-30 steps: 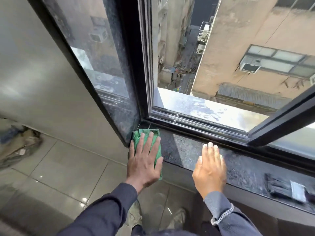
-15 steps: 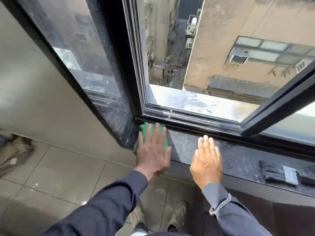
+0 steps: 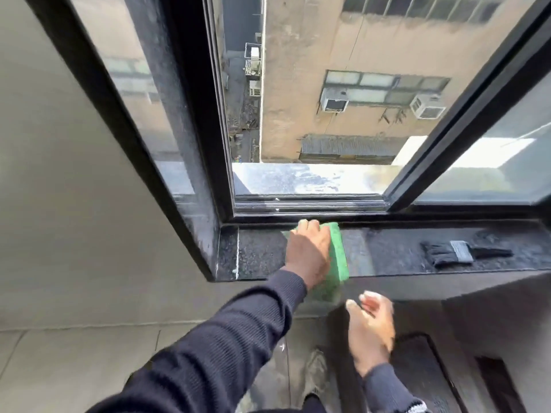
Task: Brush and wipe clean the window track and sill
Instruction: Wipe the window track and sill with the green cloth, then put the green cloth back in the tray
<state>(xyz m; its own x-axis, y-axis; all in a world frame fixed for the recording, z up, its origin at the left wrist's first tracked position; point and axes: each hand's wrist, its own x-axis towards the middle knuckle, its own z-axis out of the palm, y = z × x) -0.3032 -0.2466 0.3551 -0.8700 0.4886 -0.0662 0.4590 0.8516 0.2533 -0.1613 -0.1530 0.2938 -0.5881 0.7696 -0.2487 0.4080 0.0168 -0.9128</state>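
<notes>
The fingers of the left hand (image 3: 310,254) lie flat and spread on the green cloth (image 3: 338,254), pressing it on the dark sill (image 3: 259,257), just below the track (image 3: 313,208). The cloth hangs over the front edge of the sill; it could slip off if the pressure gets weak. A long wipe to the right could also push the brush (image 3: 459,253) off the sill. The right hand (image 3: 371,329) is below the sill, fingers loosely open, holding nothing.
</notes>
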